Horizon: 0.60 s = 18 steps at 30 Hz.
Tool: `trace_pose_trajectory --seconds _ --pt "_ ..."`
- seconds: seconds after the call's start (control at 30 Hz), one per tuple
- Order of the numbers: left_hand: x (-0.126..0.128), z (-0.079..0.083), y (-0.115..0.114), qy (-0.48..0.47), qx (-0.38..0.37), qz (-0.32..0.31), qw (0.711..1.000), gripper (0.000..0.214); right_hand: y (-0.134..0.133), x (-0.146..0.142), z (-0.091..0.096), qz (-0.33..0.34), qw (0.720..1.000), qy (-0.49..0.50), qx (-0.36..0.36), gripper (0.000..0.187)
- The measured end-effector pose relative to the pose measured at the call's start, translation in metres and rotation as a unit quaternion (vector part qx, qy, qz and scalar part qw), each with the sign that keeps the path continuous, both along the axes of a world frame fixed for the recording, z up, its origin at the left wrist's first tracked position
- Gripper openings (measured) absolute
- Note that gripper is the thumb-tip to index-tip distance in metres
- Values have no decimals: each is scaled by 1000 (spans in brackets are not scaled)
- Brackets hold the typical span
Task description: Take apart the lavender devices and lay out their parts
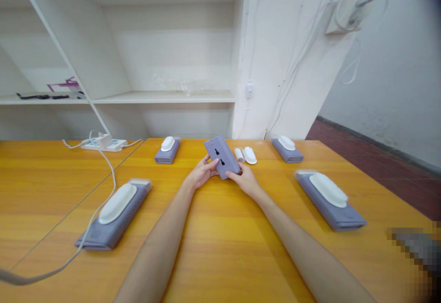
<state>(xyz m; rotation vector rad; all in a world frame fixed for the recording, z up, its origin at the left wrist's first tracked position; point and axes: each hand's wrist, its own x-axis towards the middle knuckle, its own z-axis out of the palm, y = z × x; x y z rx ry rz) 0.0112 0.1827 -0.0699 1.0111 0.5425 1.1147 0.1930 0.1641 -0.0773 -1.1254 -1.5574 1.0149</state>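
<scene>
Left grip point(203, 172) and right grip point(246, 181) both pinching purple-grey block point(222, 157), holding it tilted above surface point(220, 243), far middle. Seeming light, rigid, smooth plastic, somewhat slippery; long edges offering best hold.

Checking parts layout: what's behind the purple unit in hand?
A white oval piece and a small white cylinder lie on the table behind the purple unit. The spot under it is covered.

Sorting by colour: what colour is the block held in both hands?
Greyish purple block with two black marks; head view.
</scene>
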Motion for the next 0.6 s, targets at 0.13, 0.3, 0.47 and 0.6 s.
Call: trace_pose_trajectory --seconds 0.13,0.3,0.47,0.6 --pt "0 -1 1 2 0 -1 1000 44 -1 -1 2 -7 1000 -25 4 39" --pt "0 -3 2 3 9 2 1000 45 2 0 -4 -32 997 -68 3 37" --pt "1 -2 2 7 3 -4 1000 45 2 -1 -5 -44 994 -98 10 35" --pt "4 0 2 12 1 1 1000 44 1 -2 -3 -28 997 -79 3 36"
